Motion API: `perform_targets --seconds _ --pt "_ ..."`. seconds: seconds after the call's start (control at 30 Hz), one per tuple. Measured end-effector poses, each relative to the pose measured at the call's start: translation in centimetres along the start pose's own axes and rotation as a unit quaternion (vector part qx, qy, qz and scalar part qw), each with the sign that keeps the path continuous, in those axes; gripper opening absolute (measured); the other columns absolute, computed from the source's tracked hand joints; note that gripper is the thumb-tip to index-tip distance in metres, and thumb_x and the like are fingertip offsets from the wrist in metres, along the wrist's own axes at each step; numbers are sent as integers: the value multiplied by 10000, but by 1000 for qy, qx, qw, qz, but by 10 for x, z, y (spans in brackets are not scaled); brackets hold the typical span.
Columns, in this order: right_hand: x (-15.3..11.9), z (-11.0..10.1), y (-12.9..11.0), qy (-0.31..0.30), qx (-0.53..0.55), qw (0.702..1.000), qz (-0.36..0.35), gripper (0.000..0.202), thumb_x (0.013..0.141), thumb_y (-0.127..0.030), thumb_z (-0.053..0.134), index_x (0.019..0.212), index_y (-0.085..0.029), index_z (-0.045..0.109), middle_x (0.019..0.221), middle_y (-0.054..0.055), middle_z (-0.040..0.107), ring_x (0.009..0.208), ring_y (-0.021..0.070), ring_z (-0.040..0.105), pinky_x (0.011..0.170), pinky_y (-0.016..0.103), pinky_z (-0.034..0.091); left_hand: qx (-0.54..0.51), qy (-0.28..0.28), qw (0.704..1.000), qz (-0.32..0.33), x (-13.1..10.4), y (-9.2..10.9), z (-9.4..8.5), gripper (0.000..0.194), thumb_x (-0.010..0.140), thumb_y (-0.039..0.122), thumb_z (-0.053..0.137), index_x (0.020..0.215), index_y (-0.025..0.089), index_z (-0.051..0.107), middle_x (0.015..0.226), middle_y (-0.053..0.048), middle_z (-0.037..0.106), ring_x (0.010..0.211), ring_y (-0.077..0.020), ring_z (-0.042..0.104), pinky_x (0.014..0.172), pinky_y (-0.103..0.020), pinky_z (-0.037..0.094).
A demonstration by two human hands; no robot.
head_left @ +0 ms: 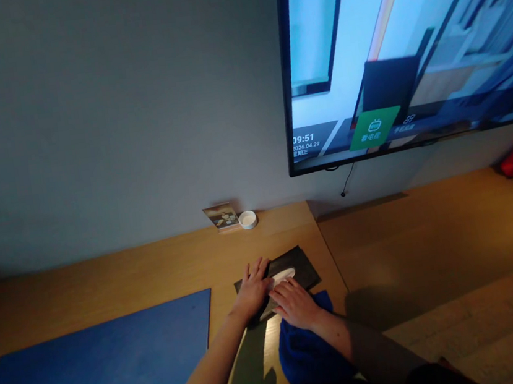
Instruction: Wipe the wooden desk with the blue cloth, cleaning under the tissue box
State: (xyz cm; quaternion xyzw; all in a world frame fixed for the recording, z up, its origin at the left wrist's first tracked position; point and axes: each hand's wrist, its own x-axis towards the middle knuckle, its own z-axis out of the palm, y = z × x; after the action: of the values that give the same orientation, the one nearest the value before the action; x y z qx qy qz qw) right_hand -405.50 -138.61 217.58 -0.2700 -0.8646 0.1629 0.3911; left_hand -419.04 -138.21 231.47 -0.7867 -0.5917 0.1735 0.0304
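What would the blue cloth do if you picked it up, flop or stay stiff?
The blue cloth would probably flop: it lies bunched and draped over the wooden desk's edge. It looks soft and likely light. The right hand rests against it, so it probably won't slide or roll by itself.

My left hand lies flat on a dark tray that looks like smooth matt plastic or leather; I cannot tell which. My right hand rests by a small white remote of glossy plastic. Under my right wrist is a blue cloth, soft and napped, with no shine. The desk is pale wood with a satin finish that catches some light. The blue mat on it looks matt and faintly grained. The little white dish seems glazed. The screen is glossy glass.
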Motion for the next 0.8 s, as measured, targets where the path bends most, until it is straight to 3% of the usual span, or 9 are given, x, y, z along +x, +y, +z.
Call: perform_targets --seconds 0.17,0.3,0.4,0.47,0.53,0.63,0.8 --pt "-16 -3 5 56 34 997 -35 411 974 -355 534 1348 -186 554 1392 127 601 1332 269 500 1204 524 356 -57 30 998 -28 -3 -8 -2 189 841 31 585 880 94 760 1552 -161 415 1530 -359 184 1272 -568 101" --pt "-49 -11 6 141 95 985 35 292 957 -256 528 1224 -196 629 1274 121 652 1234 252 558 1135 508 422 -187 63 976 -94 -7 -11 3 53 782 78 700 808 107 737 1485 -134 509 1515 -354 232 1260 -465 221" --pt "-60 -20 8 136 128 978 91 198 917 -200 590 1100 -193 665 1090 91 696 1043 235 616 987 450 502 -296 81 942 -133 -5 -11 10 77 782 195 677 791 121 695 1212 -133 682 1326 -287 508 1150 -377 371" --pt "-53 -25 12 127 138 978 96 142 894 -166 622 1021 -190 680 1007 73 707 978 225 625 944 424 504 -351 77 919 -163 -3 -12 11 255 755 359 625 820 123 695 957 -120 714 1011 -272 642 939 -373 473" --pt "-38 -28 18 120 142 978 95 120 872 -143 648 975 -189 688 977 63 716 965 222 632 942 416 497 -386 59 902 -183 -3 -13 9 397 674 498 584 772 130 696 796 -104 685 795 -268 627 764 -368 452" --pt "-13 -30 29 101 133 980 105 154 849 -159 693 999 -191 702 1026 71 727 1006 240 635 965 435 490 -420 53 888 -181 -8 -17 2 465 602 597 582 665 144 666 713 -88 645 746 -253 590 726 -343 406" --pt "14 -33 45 79 122 985 96 340 793 -250 790 1117 -181 713 1215 117 688 1204 275 575 1079 475 446 -479 79 860 -158 -19 -28 -3 494 657 628 618 666 135 655 767 -78 637 776 -217 566 767 -322 404"
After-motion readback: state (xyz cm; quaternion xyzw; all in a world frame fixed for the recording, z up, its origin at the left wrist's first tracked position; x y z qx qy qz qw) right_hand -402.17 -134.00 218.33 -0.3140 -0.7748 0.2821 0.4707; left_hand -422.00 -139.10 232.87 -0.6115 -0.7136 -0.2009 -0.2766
